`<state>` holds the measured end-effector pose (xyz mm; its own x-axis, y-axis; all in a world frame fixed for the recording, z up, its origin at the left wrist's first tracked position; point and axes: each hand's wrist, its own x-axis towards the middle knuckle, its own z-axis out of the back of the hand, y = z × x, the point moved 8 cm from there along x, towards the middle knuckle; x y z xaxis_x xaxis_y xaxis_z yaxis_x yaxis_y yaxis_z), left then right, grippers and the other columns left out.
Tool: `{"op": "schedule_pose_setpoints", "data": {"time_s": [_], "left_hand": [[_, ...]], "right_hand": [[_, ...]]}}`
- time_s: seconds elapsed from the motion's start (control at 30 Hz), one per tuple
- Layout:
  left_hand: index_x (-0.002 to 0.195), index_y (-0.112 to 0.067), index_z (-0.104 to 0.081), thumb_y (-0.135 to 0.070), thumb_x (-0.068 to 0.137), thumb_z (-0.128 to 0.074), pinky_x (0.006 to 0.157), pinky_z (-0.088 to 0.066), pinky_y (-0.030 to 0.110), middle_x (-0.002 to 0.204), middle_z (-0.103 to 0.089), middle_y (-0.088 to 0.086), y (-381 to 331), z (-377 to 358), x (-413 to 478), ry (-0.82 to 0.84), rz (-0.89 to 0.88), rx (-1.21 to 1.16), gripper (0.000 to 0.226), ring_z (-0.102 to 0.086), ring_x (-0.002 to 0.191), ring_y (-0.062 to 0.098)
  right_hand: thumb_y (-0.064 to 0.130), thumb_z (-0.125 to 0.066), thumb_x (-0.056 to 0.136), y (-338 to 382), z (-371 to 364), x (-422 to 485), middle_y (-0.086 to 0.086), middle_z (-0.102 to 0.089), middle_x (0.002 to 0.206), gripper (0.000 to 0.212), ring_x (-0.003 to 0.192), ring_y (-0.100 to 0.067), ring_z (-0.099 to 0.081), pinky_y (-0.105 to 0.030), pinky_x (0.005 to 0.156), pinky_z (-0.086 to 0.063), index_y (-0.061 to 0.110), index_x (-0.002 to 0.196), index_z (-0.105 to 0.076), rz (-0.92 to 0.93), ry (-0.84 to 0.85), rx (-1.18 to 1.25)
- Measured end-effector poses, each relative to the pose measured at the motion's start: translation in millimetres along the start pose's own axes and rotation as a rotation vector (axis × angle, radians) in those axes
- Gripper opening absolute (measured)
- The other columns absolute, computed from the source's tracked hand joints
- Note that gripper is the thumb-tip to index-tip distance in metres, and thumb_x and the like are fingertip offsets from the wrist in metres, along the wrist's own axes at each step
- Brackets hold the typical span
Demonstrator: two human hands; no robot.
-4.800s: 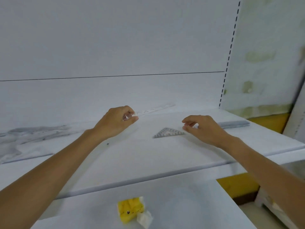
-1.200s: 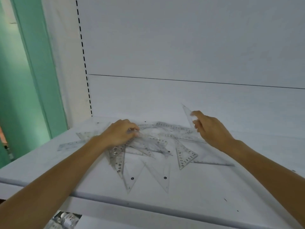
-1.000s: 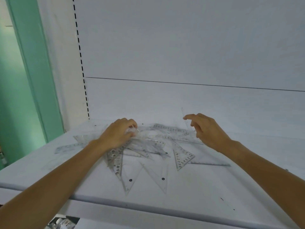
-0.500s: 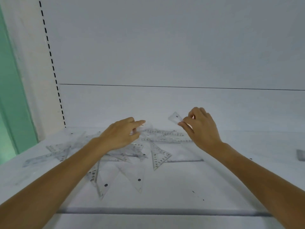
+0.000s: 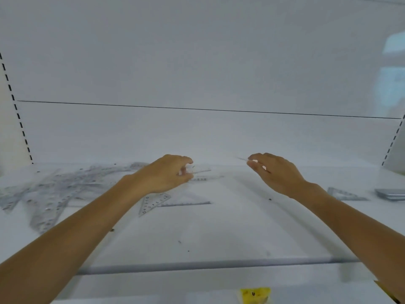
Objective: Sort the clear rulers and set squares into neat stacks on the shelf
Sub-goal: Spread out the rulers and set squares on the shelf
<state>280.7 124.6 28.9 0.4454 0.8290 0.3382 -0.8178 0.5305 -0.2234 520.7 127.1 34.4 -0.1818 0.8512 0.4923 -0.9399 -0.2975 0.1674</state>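
A loose pile of clear rulers and set squares [image 5: 54, 189] lies on the left of the white shelf [image 5: 219, 233]. One clear set square [image 5: 153, 202] lies apart, just below my left hand [image 5: 168, 174]. That hand hovers over the pile's right end with fingers curled round the end of a clear ruler [image 5: 201, 171]; the image is blurred there. My right hand [image 5: 274, 172] is raised above the shelf and pinches a clear set square [image 5: 241, 159], seen almost edge-on. At the right lie a set square stack [image 5: 344, 194] and a ruler stack [image 5: 392, 194].
The shelf's white back wall rises right behind the hands. Slotted uprights stand at the far left [image 5: 17, 113] and far right [image 5: 394, 139]. A yellow packet [image 5: 255, 295] sits on the lower shelf, below the front edge [image 5: 197, 264].
My view has swung right, so the pile now sits at the left and the stacks show at the right. Both hands have moved right, the right one carrying the set square it lifted.
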Motion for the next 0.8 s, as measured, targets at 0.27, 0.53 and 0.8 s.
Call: {"op": "schedule_pose_setpoints", "data": {"time_s": [0.27,0.53,0.8], "left_hand": [[0.125,-0.036,-0.054,-0.054,0.09,-0.038,0.072,-0.039,0.03,0.087,-0.056,-0.003,-46,-21,5,-0.146,0.072,0.066,0.042,-0.054,0.086,0.018],[0.122,-0.022,-0.057,-0.034,0.081,-0.062,0.066,-0.034,0.024,0.093,-0.056,-0.008,-73,-38,8,-0.101,0.106,0.026,0.043,-0.045,0.076,0.011],[0.137,-0.038,-0.039,-0.037,0.09,-0.055,0.072,-0.038,0.023,0.095,-0.054,-0.013,-83,-57,8,-0.049,0.099,-0.023,0.051,-0.049,0.071,-0.003]], "right_hand": [[0.044,-0.066,0.079,-62,9,-21,0.006,-0.058,0.098,0.047,0.087,-0.012,-0.055,-0.027,0.083,-0.044,0.017,0.117,-0.058,0.021,0.083,0.197],[0.041,-0.073,0.073,-88,-1,-38,0.008,-0.063,0.097,0.041,0.09,-0.005,-0.057,-0.003,0.067,-0.039,0.02,0.106,-0.063,0.017,0.231,0.379],[0.046,-0.067,0.077,-82,-17,-41,0.012,-0.054,0.105,0.043,0.1,-0.006,-0.051,-0.019,0.084,-0.034,0.024,0.113,-0.059,0.045,0.345,0.322]]}}
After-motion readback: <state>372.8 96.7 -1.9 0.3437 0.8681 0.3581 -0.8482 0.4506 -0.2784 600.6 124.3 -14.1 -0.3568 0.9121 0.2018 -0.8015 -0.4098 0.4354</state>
